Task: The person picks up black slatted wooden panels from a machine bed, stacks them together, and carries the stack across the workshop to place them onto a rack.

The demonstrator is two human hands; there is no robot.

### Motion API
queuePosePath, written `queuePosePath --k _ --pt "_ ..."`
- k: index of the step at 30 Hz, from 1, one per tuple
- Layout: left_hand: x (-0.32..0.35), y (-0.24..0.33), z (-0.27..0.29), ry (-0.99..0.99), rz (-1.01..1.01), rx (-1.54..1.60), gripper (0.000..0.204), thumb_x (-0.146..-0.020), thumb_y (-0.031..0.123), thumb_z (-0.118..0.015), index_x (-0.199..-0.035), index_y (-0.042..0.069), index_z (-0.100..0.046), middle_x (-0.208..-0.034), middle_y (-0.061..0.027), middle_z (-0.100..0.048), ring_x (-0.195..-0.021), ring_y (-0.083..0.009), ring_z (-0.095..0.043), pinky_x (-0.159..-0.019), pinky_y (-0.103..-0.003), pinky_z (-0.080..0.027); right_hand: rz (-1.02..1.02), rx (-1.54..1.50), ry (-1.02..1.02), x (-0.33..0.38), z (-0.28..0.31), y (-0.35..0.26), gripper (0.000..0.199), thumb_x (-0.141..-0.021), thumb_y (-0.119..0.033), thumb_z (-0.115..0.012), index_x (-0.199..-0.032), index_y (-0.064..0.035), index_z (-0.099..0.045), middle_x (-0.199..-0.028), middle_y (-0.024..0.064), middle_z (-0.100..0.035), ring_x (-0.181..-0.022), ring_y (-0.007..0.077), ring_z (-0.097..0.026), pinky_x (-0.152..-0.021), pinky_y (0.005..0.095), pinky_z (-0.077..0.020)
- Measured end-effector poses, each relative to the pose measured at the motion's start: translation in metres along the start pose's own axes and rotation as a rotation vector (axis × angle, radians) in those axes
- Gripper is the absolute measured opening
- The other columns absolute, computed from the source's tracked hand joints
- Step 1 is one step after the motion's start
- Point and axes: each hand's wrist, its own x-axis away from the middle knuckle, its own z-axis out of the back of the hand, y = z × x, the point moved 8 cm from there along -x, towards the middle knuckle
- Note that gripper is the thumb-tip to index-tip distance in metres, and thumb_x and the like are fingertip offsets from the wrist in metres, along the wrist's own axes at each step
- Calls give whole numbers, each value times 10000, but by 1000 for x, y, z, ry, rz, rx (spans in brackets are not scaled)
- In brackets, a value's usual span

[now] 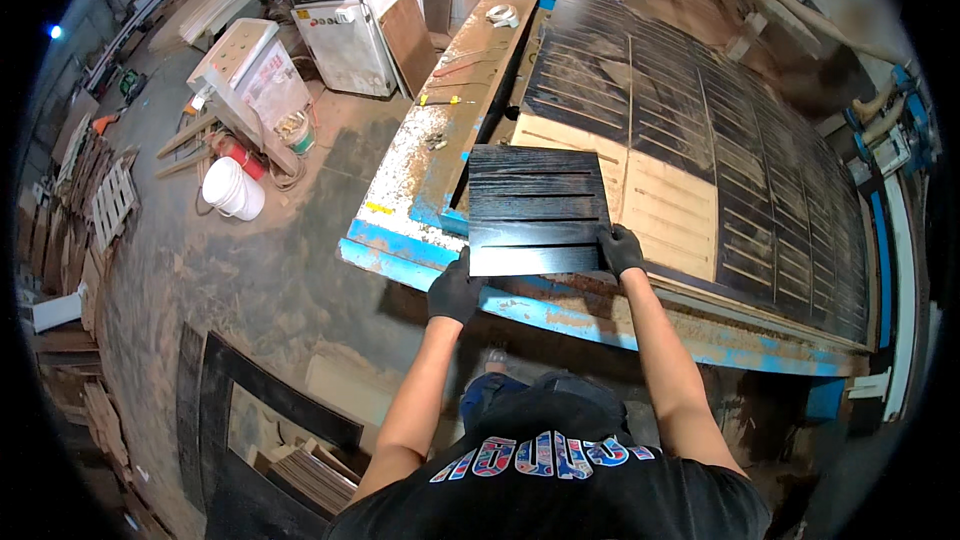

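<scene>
A square black wooden panel point(535, 205) with several parallel slots is held up over the near edge of a large worktable. Gripping its lower left corner is my left hand point(455, 290), in a black glove. On the panel's right edge, near the lower corner, my gloved right hand point(622, 250) is closed. Light shines off the panel's lower strip. Behind it, a grooved bed point(780, 170) covers the table, dark over most of its area, with a pale bare-wood section point(670, 205) beside the panel. The thumbs are partly hidden.
The table's blue metal edge point(560, 320) runs in front of me. Its dusty left wing point(440, 140) bears a white tape roll point(502, 15) and small tools. A white bucket point(233, 188), a red cylinder point(240, 157) and a machine point(340, 40) stand left. Black frames point(270, 390) lean at lower left.
</scene>
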Motion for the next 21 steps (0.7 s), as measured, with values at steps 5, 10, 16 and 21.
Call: queuePosePath --k 5,10,16,21 --pt "-13 0 -2 -41 -28 -73 595 -802 327 -636 -1302 59 -455 -982 -182 -636 -860 -343 -622 -728 -428 -491 171 14 96 7 6 -6 364 -825 -300 -579 -1009 9 -632 -890 226 -657 -826 312 -640 -749 356 -482" --pt "-11 -9 -5 -77 81 -157 626 -784 386 -641 -1321 127 -449 -861 -130 -664 -797 -332 -630 -679 -442 -489 132 -221 150 44 34 -18 419 -825 -243 -626 -1168 -7 -584 -1133 207 -595 -1025 299 -594 -887 342 -463" --pt "12 16 -7 -53 238 -236 732 -810 378 -603 -1396 63 -297 -988 -199 -645 -886 -361 -622 -741 -459 -479 64 -546 197 104 102 96 337 -885 -157 -592 -1182 2 -577 -1181 132 -602 -1062 191 -576 -911 308 -443" --pt "46 70 -26 142 67 -68 576 -828 331 -591 -1301 34 -450 -780 -142 -639 -734 -302 -624 -691 -389 -485 -270 -841 287 191 150 230 337 -892 -151 -588 -1200 -15 -581 -1151 113 -614 -1032 200 -585 -881 303 -454"
